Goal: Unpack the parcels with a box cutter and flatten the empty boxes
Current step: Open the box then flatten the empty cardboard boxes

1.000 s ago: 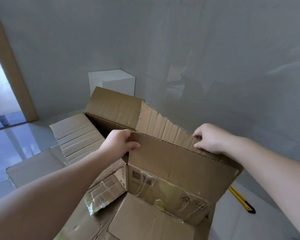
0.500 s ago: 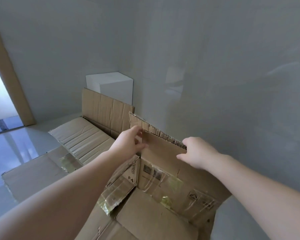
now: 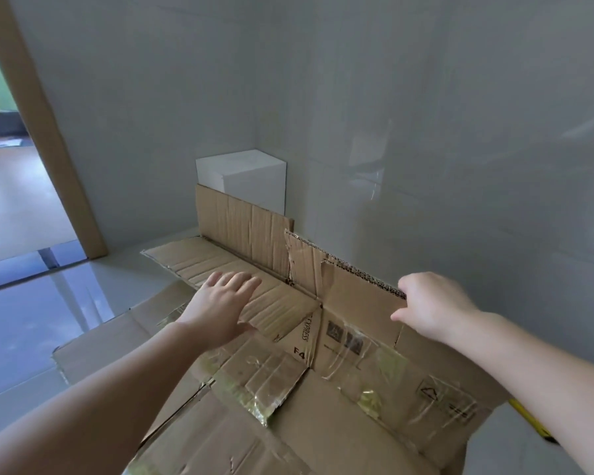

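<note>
One white cube [image 3: 251, 176] behind cardboard box [image 3: 340, 419], doorframe [image 3: 45, 132] left

Two bare, sleeveless forearms

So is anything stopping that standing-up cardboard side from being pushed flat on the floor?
Probably, on the far side. The upright panel, which the right hand grips at its top edge, has the grey wall close behind it. Toward the person, only cardboard already lying flat is visible. The left hand presses another flap down.

A white cube [image 3: 242, 178] sits in the corner beside a wooden door frame [image 3: 45, 132].
</note>
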`<state>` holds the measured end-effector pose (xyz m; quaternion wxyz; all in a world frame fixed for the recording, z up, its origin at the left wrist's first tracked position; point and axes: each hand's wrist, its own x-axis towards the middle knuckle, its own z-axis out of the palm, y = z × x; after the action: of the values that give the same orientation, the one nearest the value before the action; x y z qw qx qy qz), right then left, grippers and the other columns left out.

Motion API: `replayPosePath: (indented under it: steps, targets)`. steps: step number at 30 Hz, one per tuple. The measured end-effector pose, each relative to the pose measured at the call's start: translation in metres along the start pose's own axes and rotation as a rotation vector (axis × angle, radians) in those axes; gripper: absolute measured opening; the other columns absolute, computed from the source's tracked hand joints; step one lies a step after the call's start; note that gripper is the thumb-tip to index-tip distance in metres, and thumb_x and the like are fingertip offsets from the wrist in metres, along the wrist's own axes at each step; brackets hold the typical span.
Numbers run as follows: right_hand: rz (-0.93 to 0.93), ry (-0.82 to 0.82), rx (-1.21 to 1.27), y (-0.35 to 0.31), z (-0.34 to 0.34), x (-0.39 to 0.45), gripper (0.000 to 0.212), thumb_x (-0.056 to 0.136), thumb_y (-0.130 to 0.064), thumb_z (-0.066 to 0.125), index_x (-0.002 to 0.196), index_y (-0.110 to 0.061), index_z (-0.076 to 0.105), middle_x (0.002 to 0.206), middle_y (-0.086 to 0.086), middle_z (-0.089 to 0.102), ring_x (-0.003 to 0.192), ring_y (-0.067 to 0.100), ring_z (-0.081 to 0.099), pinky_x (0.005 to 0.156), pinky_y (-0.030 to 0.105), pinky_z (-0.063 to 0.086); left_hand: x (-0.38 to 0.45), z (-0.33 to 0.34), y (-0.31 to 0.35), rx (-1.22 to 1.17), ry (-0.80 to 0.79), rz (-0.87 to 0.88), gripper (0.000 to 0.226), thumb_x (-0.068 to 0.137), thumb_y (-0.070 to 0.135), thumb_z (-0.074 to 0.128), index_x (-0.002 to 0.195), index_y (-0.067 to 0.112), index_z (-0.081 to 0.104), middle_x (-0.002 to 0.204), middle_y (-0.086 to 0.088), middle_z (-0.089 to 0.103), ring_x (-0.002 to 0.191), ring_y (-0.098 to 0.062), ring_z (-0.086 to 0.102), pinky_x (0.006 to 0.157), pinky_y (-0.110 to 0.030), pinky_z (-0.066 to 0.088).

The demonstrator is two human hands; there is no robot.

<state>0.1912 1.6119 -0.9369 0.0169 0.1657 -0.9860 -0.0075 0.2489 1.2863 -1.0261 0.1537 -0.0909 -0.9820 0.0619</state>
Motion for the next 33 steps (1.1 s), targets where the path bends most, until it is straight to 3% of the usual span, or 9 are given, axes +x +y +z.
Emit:
replayPosePath:
  steps: [4, 8, 11, 14, 16, 18, 22, 29, 33]
  targets:
    - [-0.04, 0.013, -0.008, 0.009, -0.005, -0.005, 0.051, 0.081, -0.04, 0.072, 0.063, -0.016, 0.031, 0.06, -0.003, 0.042, 0.055, 0.018, 0.039, 0.046, 0.028, 0.024, 0.042, -0.029, -0.002, -0.145, 0.225, -0.12, 0.095, 0.074, 0.038, 0.077, 0.148, 0.012, 0.025, 0.155, -0.008, 0.026, 0.144, -0.026, 0.019, 0.119, -0.04, 0.012]
    - [-0.108, 0.011, -0.09, 0.009, -0.013, -0.014, 0.05, 0.084, -0.043, 0.068, 0.063, -0.018, 0.031, 0.061, -0.007, 0.04, 0.067, 0.025, 0.045, 0.047, 0.025, 0.025, 0.088, -0.052, 0.0, -0.098, 0.039, -0.093, 0.122, 0.072, 0.044, 0.077, 0.151, 0.019, -0.013, 0.159, -0.004, -0.014, 0.146, -0.022, -0.017, 0.119, -0.045, -0.006]
    - [-0.118, -0.003, -0.125, 0.011, -0.018, -0.021, 0.049, 0.087, -0.043, 0.065, 0.063, -0.02, 0.029, 0.062, -0.008, 0.036, 0.072, 0.025, 0.043, 0.058, 0.032, 0.03, 0.113, -0.063, 0.006, -0.043, -0.105, -0.023, 0.128, 0.069, 0.044, 0.078, 0.148, 0.021, -0.021, 0.158, -0.006, -0.02, 0.144, -0.023, -0.022, 0.117, -0.047, -0.011]
    - [-0.13, -0.022, -0.145, 0.016, -0.019, -0.027, 0.049, 0.089, -0.042, 0.062, 0.064, -0.02, 0.026, 0.063, -0.008, 0.033, 0.073, 0.025, 0.041, 0.057, 0.033, 0.03, 0.125, -0.072, 0.013, -0.11, -0.287, -0.006, 0.121, 0.068, 0.045, 0.078, 0.151, 0.026, -0.007, 0.157, -0.005, 0.018, 0.144, -0.023, 0.02, 0.118, -0.05, 0.004]
    - [-0.125, -0.036, -0.141, 0.019, -0.019, -0.029, 0.049, 0.09, -0.042, 0.061, 0.064, -0.021, 0.025, 0.063, -0.008, 0.032, 0.074, 0.025, 0.041, 0.06, 0.032, 0.03, 0.127, -0.076, 0.015, -0.205, -0.36, -0.014, 0.102, 0.073, 0.045, 0.076, 0.15, 0.032, 0.012, 0.137, 0.004, 0.05, 0.116, -0.017, 0.052, 0.106, -0.039, 0.032]
    - [-0.11, -0.042, -0.129, 0.022, -0.017, -0.028, 0.049, 0.09, -0.041, 0.061, 0.063, -0.022, 0.025, 0.064, -0.008, 0.032, 0.075, 0.025, 0.042, 0.062, 0.031, 0.03, 0.124, -0.077, 0.018, -0.204, -0.34, 0.017, 0.07, 0.082, 0.042, 0.069, 0.142, 0.039, 0.034, 0.125, 0.009, 0.058, 0.102, -0.015, 0.056, 0.087, -0.031, 0.043]
    - [-0.081, 0.004, -0.122, 0.02, -0.021, -0.027, 0.048, 0.092, -0.037, 0.06, 0.064, -0.022, 0.024, 0.072, -0.003, 0.047, 0.078, 0.029, 0.052, 0.063, 0.03, 0.032, 0.117, -0.075, 0.026, 0.028, -0.16, 0.079, 0.024, 0.094, 0.039, 0.052, 0.115, 0.031, 0.058, 0.103, 0.003, 0.065, 0.099, -0.022, 0.059, 0.07, -0.029, 0.041]
    - [0.014, 0.351, -0.349, 0.036, -0.104, -0.02, 0.023, 0.09, -0.019, 0.058, 0.078, -0.018, 0.039, 0.084, 0.005, 0.065, 0.082, 0.029, 0.064, 0.058, 0.029, 0.033, 0.173, -0.142, 0.022, 0.001, 0.248, 0.022, 0.019, 0.093, 0.036, 0.05, 0.1, 0.02, 0.058, 0.091, -0.005, 0.066, 0.089, -0.031, 0.061, 0.064, -0.032, 0.038]
    - [0.017, 0.377, -0.366, 0.033, -0.128, -0.019, 0.022, 0.088, -0.017, 0.058, 0.078, -0.018, 0.038, 0.086, 0.005, 0.065, 0.083, 0.03, 0.063, 0.059, 0.03, 0.032, 0.183, -0.172, 0.02, 0.003, 0.289, -0.012, 0.017, 0.092, 0.032, 0.051, 0.099, 0.017, 0.059, 0.09, -0.005, 0.066, 0.086, -0.031, 0.06, 0.064, -0.033, 0.038]
